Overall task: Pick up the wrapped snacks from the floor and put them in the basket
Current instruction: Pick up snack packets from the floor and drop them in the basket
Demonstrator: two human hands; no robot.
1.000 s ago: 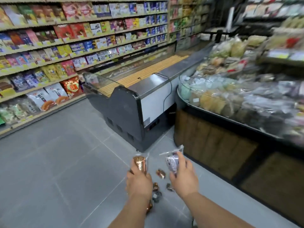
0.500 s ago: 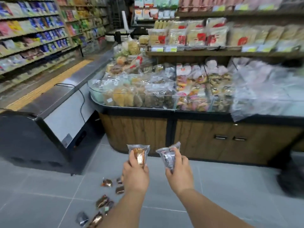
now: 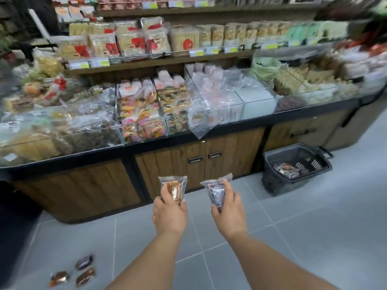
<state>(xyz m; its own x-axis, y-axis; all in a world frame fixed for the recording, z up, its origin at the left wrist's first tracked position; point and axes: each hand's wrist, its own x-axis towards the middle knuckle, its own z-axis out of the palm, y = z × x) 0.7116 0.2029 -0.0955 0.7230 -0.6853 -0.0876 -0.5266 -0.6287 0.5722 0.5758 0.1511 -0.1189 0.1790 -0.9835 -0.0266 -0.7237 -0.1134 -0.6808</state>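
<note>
Your left hand (image 3: 169,214) grips a clear-wrapped brown snack (image 3: 174,188); your right hand (image 3: 229,208) grips a clear-wrapped dark snack (image 3: 215,192). The dark plastic basket (image 3: 272,178) sits right of your fingers, nearer the right hand.

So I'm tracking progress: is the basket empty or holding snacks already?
Not empty: several wrapped snacks lie at the bottom of the dark basket.

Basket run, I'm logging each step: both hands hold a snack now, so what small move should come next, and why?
Probably carry both hands forward and to the right, toward the basket. The left hand grips an orange wrapped snack and the right hand a dark wrapped snack, so neither is free, and the basket sits on the floor ahead-right by the cabinet, already holding packets.
</note>
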